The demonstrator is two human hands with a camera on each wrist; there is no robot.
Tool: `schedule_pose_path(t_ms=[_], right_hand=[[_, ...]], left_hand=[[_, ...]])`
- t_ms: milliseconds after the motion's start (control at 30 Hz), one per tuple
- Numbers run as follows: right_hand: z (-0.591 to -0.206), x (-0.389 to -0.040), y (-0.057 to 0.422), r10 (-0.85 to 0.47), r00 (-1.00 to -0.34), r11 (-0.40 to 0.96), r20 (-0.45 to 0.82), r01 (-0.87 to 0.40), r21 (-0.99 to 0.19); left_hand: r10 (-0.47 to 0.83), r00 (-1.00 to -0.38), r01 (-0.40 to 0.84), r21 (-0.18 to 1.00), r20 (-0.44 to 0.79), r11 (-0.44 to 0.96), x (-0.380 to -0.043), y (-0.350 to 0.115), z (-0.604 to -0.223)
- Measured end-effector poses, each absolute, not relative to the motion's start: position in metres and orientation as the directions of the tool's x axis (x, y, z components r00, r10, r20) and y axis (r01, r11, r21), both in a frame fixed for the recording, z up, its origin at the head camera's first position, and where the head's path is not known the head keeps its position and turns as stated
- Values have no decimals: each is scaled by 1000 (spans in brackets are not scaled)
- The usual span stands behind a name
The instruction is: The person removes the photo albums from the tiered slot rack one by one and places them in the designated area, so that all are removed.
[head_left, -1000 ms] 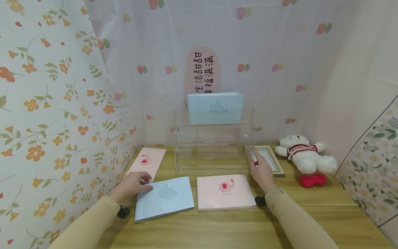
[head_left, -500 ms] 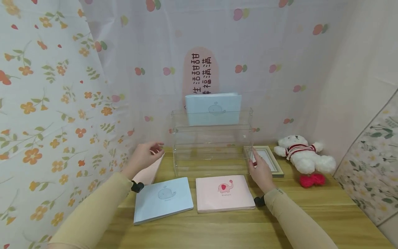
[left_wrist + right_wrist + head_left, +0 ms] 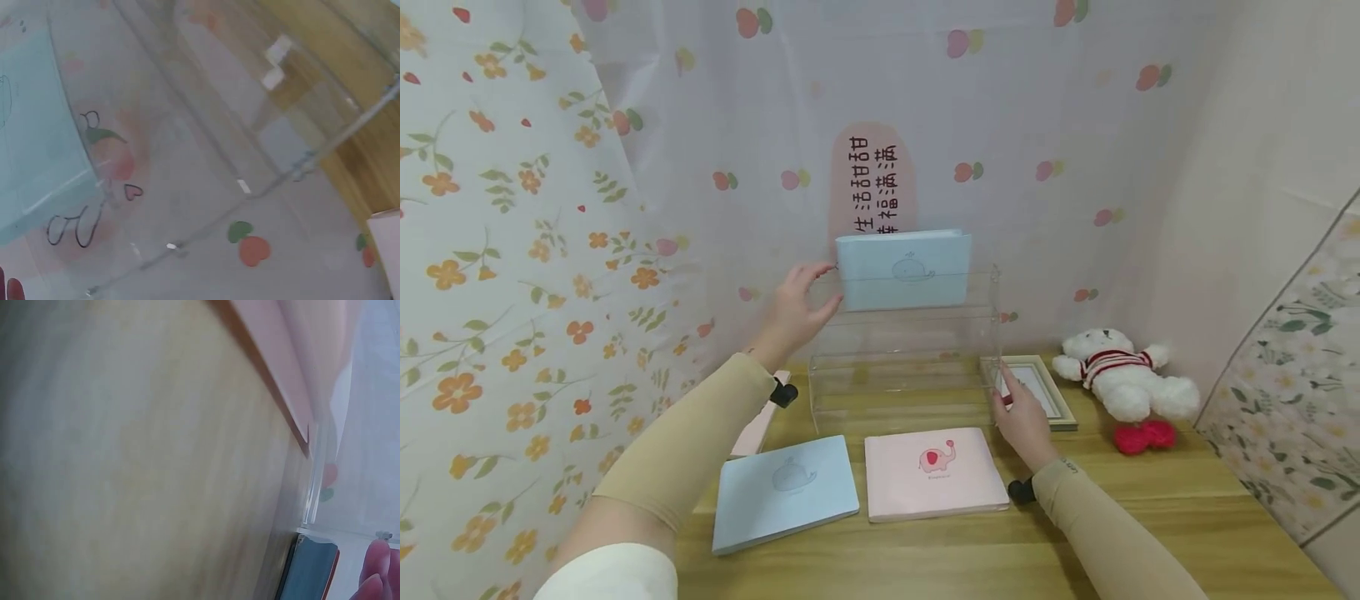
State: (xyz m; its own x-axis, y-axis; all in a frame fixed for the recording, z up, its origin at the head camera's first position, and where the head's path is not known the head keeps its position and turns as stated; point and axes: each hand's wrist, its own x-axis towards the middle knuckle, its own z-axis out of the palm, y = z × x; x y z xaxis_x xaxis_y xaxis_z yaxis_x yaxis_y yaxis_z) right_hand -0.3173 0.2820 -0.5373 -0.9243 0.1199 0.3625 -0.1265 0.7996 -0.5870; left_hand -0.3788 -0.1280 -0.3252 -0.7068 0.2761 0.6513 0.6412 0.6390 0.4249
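Note:
In the head view a clear tiered display stand (image 3: 902, 367) stands on the table, a light blue whale album (image 3: 880, 287) upright in its top tier. My left hand (image 3: 797, 312) is at the stand's upper left corner, thumb and fingers parted beside the album's left edge. In the left wrist view only fingertips show, just below the blue album (image 3: 37, 144). My right hand (image 3: 1026, 425) holds the stand's right side edge low down, its fingertips (image 3: 377, 559) showing at the clear panel in the right wrist view. A second blue whale album (image 3: 786, 492) and a pink elephant album (image 3: 936, 475) lie in front.
Another pink album (image 3: 756, 429) lies at the left, partly hidden by my left arm. A cream photo frame (image 3: 1048, 392) lies right of the stand. Farther right is a white plush bear (image 3: 1120, 375) with a red bow (image 3: 1145, 436). A patterned curtain (image 3: 737, 108) hangs behind.
My left hand has moved from over the front blue album, up past the left pink album, to the stand's top left corner. My right hand stays at the stand's right side.

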Motion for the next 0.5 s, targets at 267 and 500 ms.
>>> schedule_pose_path(t_ms=[267,500], right_hand=[[-535,-318,282,133,-914,805,382,-125,-580],[-536,-317,281,118,-920,806,374,-131,-578]], left_hand=[[239,-788,563,506,568,653,-404,-100,-297],[221,-886,457,689,407,562,-426,-86,-273]])
